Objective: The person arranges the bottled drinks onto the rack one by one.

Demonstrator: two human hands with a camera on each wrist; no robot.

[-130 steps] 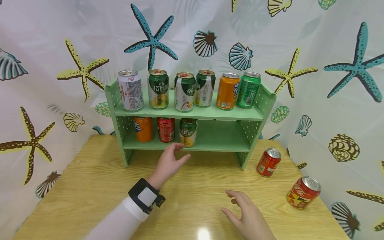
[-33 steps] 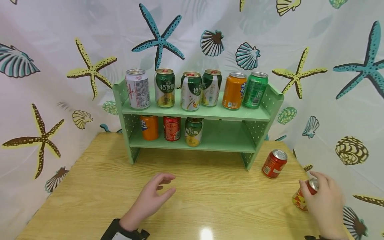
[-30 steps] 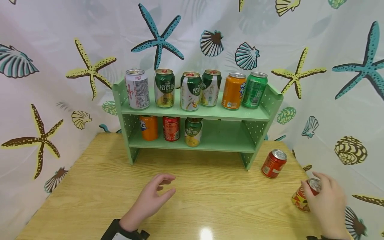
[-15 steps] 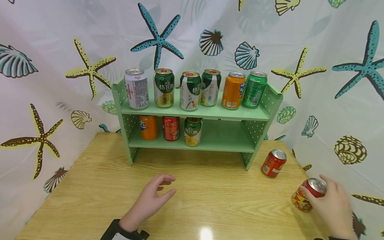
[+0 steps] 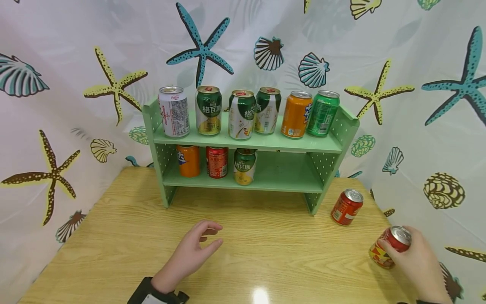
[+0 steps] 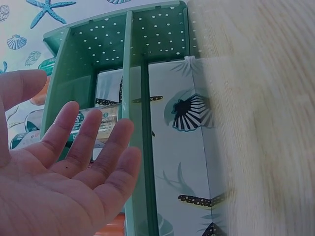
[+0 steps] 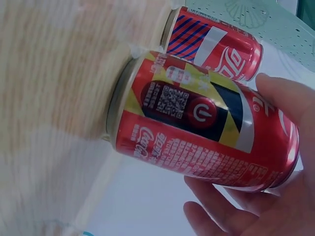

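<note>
At the right of the head view, my right hand (image 5: 421, 264) grips a red Coca-Cola can (image 5: 382, 256) with a yellow and black pattern. The can stands upright on the wooden table. In the right wrist view my thumb lies on one side of this can (image 7: 197, 123), my fingers curled on the other. A second red can (image 5: 346, 209) stands just behind it, apart from my hand. My left hand (image 5: 190, 255) hovers over the table before the shelf, fingers relaxed and holding nothing; its palm (image 6: 54, 196) shows in the left wrist view.
A green two-tier shelf (image 5: 247, 144) stands at the back. Its upper tier bears several cans, among them an orange can (image 5: 296, 114) and a green can (image 5: 322, 114). Three cans fill the lower tier's left part, including a green-and-gold can (image 5: 244, 166). A patterned curtain (image 5: 125, 25) encloses the table.
My left hand has drawn back from the lower shelf. My right hand has gone from the table's middle to the patterned can and tightened round it. The cans keep their places.
</note>
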